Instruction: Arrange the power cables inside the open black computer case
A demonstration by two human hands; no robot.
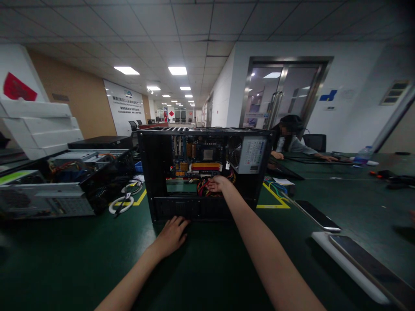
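An open black computer case (207,208) stands on the green table, its inside facing me. Within it are a motherboard (197,149) and, at the upper right, a silver power supply (252,154). My right hand (216,184) reaches into the lower middle of the case, its fingers closed around the bundle of coloured cables (202,188) below the red and yellow memory slots (205,166). My left hand (173,233) rests on the table against the bottom front edge of the case, fingers spread, holding nothing.
Another opened case (61,196) lies at the left, with white coiled cables (121,205) beside it. Phones (316,214) and a white box (348,265) lie at the right. Behind them a person (292,138) sits near a plastic bottle (363,155).
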